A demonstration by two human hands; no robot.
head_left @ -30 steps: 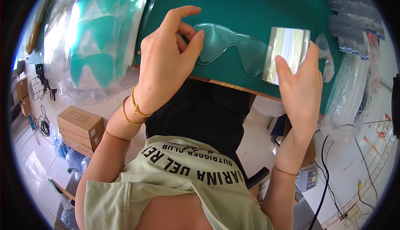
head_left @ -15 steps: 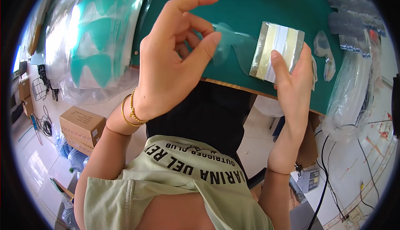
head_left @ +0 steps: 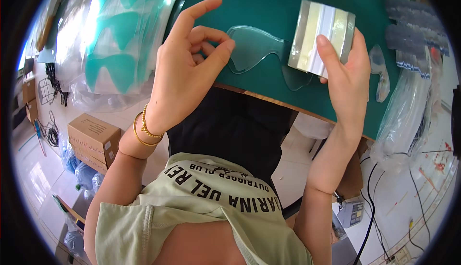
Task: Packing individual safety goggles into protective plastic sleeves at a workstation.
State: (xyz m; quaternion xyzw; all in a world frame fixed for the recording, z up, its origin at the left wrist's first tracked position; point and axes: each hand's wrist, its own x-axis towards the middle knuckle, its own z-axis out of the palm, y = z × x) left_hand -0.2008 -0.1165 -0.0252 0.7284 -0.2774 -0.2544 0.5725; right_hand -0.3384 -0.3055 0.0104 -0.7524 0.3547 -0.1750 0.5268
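My left hand (head_left: pixel 185 68) hovers over the near edge of the green table, its index finger stretched out. Its thumb and middle finger are pinched together beside the left rim of a clear goggle-shaped lens (head_left: pixel 254 51); what they hold, if anything, I cannot make out. The lens lies on the table with a curved notch between two lobes. My right hand (head_left: pixel 343 63) grips a flat, shiny square block (head_left: pixel 314 36) with pale yellow and white bands, thumb on top and fingers behind. This block sits above the lens's right lobe and partly overlaps it in view.
Teal lens-shaped pieces (head_left: pixel 113 73) in clear plastic sleeves lie at the left. A clear lens-like piece (head_left: pixel 381 73) is at the right, near dark wrapped bundles (head_left: pixel 413 29) and clear bags (head_left: pixel 406 106). Cardboard boxes (head_left: pixel 93 135) and cables (head_left: pixel 372 207) are on the floor.
My left hand has drawn back leftward from the lens, whose left lobe now shows sharply. My right hand has lifted slightly away with the block, still gripping it. The view has shifted a little.
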